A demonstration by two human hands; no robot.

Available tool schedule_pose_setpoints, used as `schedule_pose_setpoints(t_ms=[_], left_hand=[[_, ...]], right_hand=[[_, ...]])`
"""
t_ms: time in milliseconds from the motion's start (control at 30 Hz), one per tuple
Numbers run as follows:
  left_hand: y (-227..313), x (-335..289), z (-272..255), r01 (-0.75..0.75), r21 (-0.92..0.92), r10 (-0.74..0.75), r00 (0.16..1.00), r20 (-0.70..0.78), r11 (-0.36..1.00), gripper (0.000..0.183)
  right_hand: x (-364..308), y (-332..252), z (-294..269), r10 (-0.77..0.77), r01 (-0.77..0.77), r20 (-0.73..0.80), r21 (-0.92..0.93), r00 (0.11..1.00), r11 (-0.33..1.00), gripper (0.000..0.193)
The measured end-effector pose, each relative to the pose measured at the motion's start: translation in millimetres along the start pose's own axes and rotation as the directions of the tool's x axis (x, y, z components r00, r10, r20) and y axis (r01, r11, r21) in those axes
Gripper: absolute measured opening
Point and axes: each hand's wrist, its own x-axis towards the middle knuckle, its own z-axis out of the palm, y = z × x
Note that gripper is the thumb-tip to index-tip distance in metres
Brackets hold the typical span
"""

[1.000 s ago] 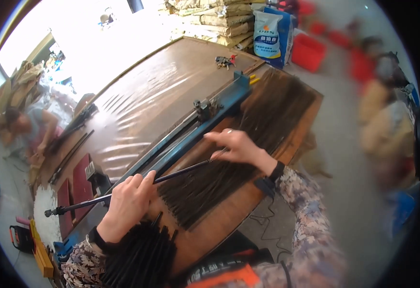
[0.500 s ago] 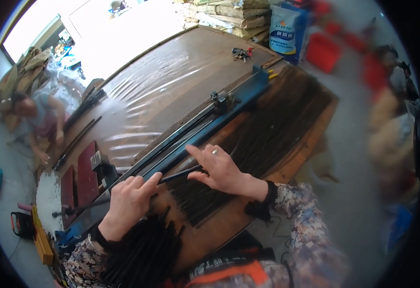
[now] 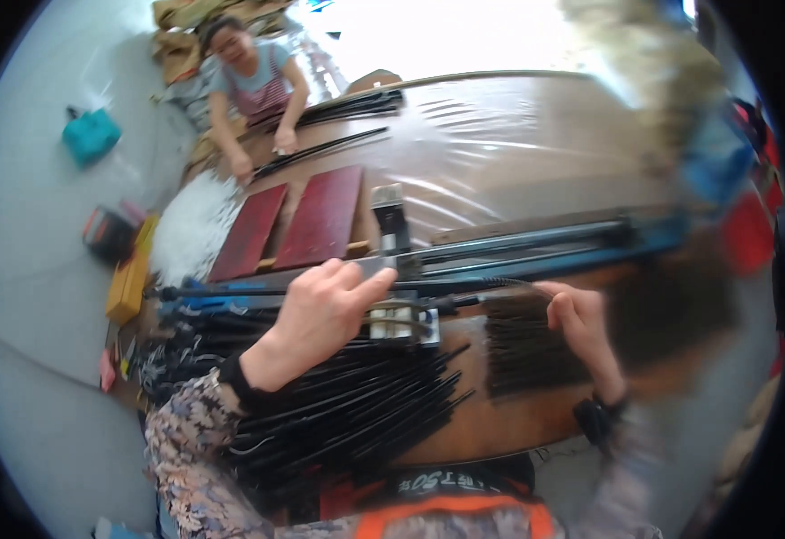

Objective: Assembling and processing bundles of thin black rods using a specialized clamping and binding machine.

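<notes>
Head view: black rod (image 3: 446,285) gripped beneath left fingers (image 3: 343,280), its coiled end (image 3: 506,282) pinched by right fingers (image 3: 568,305).

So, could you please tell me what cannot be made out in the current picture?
Head view: the stretch of black rod under the left hand, covered by that hand.
Head view: the tip of the coiled spring, hidden by the right hand.
Head view: single pieces at the right end of the dark bundle, blurred.
Head view: the pattern on the right sleeve, blurred.
</notes>
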Motion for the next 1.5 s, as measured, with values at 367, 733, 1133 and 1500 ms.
schedule_pose_setpoints(t_ms=[367, 733, 1133, 1500], left_hand=[[191, 85, 5, 0.122, -0.084, -0.114, 0.989, 0.098, 0.989, 0.039], [292, 154, -18, 0.253, -0.074, -0.26, 0.961, -0.094, 0.965, 0.015], [-67, -72, -39, 0.537, -0.109, -0.543, 0.786, -0.297, 0.837, 0.019], [-101, -163, -43, 0.641, -0.135, -0.655, 0.735, -0.176, 0.755, 0.023]], right_hand=[[-9, -5, -120, -0.519, 0.519, 0.101, -0.35, 0.849, 0.78, 0.028], [-29, 4, -298, -0.687, 0.653, 0.204, -0.575, 0.697, 0.492, 0.029], [206, 21, 99, -0.065, 0.158, 0.412, -0.197, 0.909, 0.968, 0.013], [218, 3, 182, -0.286, 0.607, 0.631, -0.377, 0.721, 0.699, 0.016]])
